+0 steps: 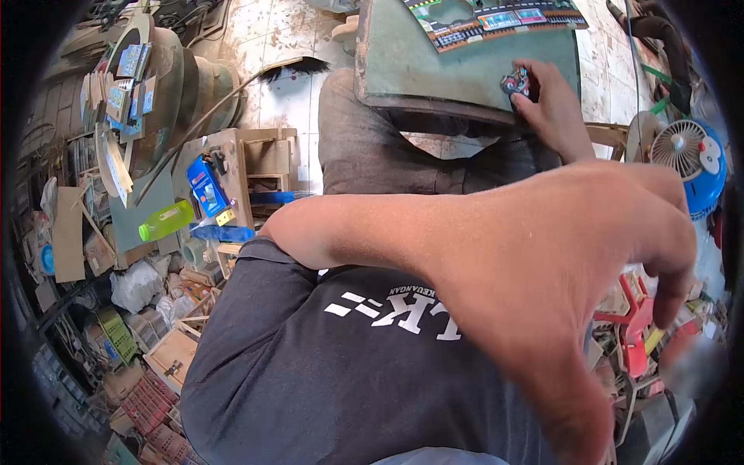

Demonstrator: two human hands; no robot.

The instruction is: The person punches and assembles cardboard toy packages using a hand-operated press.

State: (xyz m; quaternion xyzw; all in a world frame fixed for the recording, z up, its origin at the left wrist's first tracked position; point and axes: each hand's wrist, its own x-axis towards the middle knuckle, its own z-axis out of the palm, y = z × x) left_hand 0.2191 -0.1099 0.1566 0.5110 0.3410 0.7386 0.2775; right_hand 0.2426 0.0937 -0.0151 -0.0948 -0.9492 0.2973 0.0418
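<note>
My right hand (554,108) rests at the right part of the green-grey tabletop (434,74). Its thumb and fingers pinch a small, colourful cut-out piece (513,82), with red and blue on it. My left hand (566,248) is large and close to the camera, its forearm crossing over the dark shirt towards the right. The fingers curl down, apart from the thumb, and nothing shows between them. A blurred greyish thing (696,368) appears beyond the fingertips; I cannot make out what it is. A printed colourful sheet (496,22) lies at the table's far edge.
A blue fan (701,167) stands at the right, above a red tool-like object (637,325). Stacked printed pieces (128,93) sit at the upper left. Nearer are a green bottle (166,221), a blue box (206,186) and a wooden crate (172,356).
</note>
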